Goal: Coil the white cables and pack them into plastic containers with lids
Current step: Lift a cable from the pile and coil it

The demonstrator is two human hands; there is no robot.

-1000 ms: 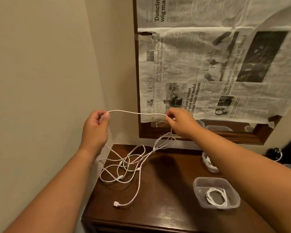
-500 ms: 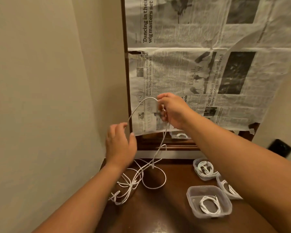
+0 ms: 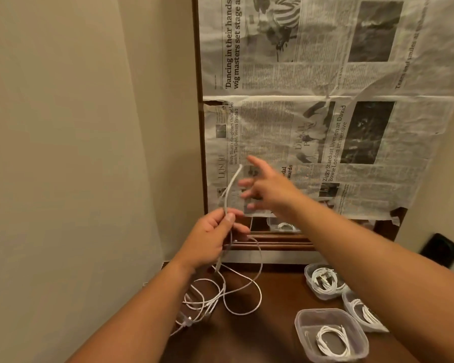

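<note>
Because the white cable (image 3: 229, 188) looks light, limp and smooth, it will likely sag and slip unless it is taken close to its free end and gathered loop by loop. The left hand (image 3: 212, 239) pinches it between thumb and fingers, with one end arching up above the hand and the rest trailing in loose tangled loops onto the wooden table (image 3: 273, 297). The right hand (image 3: 270, 189) hovers beside that raised end, fingers spread, grasping nothing.

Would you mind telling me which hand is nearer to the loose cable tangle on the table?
Left. The left hand sits just above the tangle, pinching a strand rising from it; the right hand is higher up, open, before the newspaper.
</note>
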